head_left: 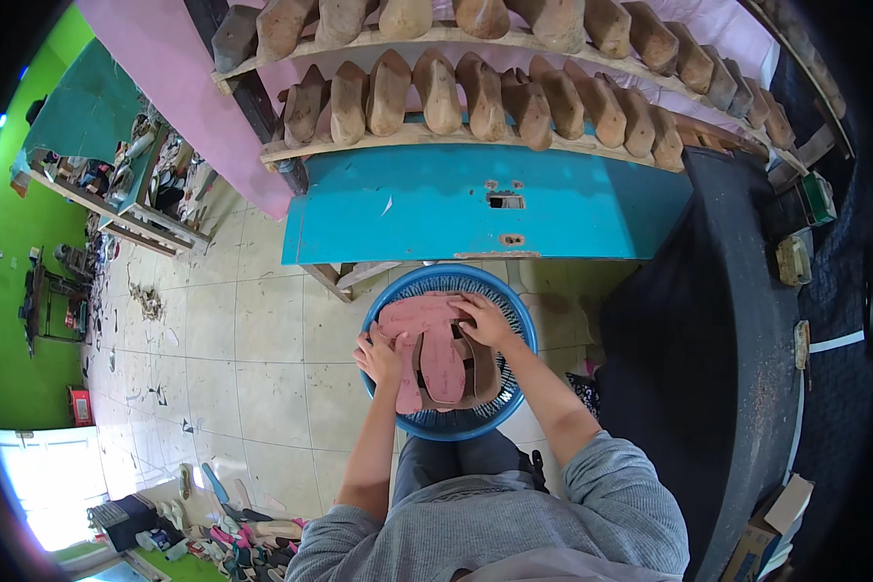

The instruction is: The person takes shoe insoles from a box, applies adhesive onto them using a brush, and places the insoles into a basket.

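Note:
A round blue basket (514,301) sits at my lap with a stack of shoe parts in it. On top, a pink insole (419,311) lies crosswise. My left hand (379,359) grips its left end, thumb on the upper face. My right hand (487,321) has hold of its right end with bent fingers. Beneath it, another pink insole (442,365) points toward me, and more pink pieces show at its left. Brown sandal uppers or straps (485,373) lie at the right of the stack; their exact form is partly hidden.
A turquoise table (407,209) stands just beyond the basket. Above it, wooden shoe lasts (436,92) line two shelves. A black-covered bench (708,320) is close on my right. Shoe parts (247,533) are heaped at lower left. Scraps (147,301) litter the tiled floor.

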Demonstrator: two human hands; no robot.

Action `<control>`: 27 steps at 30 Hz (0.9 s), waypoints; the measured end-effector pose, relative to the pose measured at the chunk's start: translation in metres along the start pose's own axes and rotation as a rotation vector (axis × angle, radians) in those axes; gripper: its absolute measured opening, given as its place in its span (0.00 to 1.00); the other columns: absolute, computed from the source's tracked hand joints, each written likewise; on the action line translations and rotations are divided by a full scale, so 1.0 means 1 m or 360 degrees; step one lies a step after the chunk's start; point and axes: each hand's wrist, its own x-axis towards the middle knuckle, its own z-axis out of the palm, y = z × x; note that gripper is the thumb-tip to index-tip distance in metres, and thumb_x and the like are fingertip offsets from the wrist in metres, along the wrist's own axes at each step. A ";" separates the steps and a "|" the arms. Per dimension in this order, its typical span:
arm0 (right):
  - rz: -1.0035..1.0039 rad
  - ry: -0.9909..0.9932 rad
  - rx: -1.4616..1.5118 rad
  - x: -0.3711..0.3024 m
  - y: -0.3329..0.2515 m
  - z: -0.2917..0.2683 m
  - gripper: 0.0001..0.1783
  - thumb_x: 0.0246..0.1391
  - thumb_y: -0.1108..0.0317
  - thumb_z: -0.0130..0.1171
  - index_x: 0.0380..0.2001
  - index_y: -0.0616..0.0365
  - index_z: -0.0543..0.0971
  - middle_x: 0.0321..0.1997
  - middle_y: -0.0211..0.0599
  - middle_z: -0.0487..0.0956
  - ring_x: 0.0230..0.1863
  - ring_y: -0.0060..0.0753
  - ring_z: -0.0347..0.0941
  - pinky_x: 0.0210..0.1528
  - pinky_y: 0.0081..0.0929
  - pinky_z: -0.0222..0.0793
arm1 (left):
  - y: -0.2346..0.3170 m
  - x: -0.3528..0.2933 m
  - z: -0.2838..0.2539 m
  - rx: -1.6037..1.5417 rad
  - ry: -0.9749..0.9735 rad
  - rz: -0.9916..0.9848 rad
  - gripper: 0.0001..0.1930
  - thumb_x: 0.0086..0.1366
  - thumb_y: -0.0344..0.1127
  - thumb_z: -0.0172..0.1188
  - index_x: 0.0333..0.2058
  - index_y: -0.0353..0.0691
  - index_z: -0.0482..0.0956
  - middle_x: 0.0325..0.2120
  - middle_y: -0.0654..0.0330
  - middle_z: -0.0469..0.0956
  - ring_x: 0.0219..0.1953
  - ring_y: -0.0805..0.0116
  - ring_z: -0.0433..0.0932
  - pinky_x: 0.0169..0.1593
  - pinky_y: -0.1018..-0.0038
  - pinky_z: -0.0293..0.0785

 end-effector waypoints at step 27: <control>0.0792 0.1743 -0.0069 -0.302 -0.242 -0.191 0.06 0.41 0.73 0.66 0.27 0.55 0.81 0.32 0.35 0.77 0.37 0.37 0.72 0.41 0.30 0.68 | 0.108 -0.168 -0.182 -0.0811 -0.0335 0.1830 0.05 0.54 0.37 0.64 0.29 0.46 0.81 0.32 0.59 0.68 0.42 0.59 0.64 0.47 0.63 0.59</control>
